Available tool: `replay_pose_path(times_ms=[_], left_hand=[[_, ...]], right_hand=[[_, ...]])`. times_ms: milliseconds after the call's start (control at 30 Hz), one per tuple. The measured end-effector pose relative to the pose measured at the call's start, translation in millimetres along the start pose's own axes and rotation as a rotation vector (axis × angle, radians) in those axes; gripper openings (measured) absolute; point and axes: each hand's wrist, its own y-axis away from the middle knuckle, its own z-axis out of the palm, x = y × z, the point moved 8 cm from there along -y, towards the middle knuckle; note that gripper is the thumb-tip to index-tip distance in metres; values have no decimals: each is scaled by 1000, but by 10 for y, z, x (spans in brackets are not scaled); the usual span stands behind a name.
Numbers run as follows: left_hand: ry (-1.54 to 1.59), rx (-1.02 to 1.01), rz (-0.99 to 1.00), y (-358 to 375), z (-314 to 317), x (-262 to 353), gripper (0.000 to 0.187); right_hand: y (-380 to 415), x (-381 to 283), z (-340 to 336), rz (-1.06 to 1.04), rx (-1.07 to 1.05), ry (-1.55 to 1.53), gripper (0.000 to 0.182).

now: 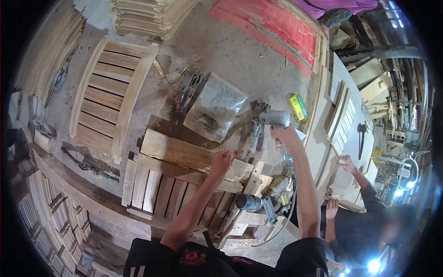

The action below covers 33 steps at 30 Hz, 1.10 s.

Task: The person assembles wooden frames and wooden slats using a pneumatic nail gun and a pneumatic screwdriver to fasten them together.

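My right hand (284, 136) is closed around a pneumatic nail gun (273, 118) with a silver, rounded head, held over the workbench. My left hand (223, 161) is closed above the edge of a slatted wooden panel (177, 190); whatever its fingers hold is hidden. A wide board (184, 152) lies along the panel's far side. Just beyond it stands a clear plastic bag (217, 106) with dark nails or similar small pieces inside. Closer to my body rests a second nail gun (249, 202) with a black end cap.
Another slatted panel (108, 90) lies at left, near stacked slats (50, 51). A yellow-green box (298, 107) sits beyond the nail gun. A metal clamp (87, 165) lies at the bench edge. At right another person's hand (348, 164) rests by a white board (318, 171). An air hose (288, 217) runs between.
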Motion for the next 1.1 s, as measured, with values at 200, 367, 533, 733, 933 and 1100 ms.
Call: replay_pose_path(times_ms=[200, 367, 533, 733, 933, 1100], left_hand=[[67, 40, -27, -328, 120, 134, 32], [179, 52, -120, -581, 316, 213, 35], [317, 24, -221, -982, 562, 152, 36], [576, -236, -376, -1136, 920, 93, 33], [582, -345, -427, -1247, 942, -38, 30], [567, -433, -425, -1304, 985, 53, 27]], right_hand=[[-65, 19, -26, -23, -1, -12, 12], [-21, 32, -62, 5, 6, -39, 12], [287, 38, -34, -120, 49, -62, 25], [558, 369, -27, -130, 65, -65, 43], [591, 425, -36, -118, 97, -120, 41], [524, 374, -21, -131, 218, 32, 37]])
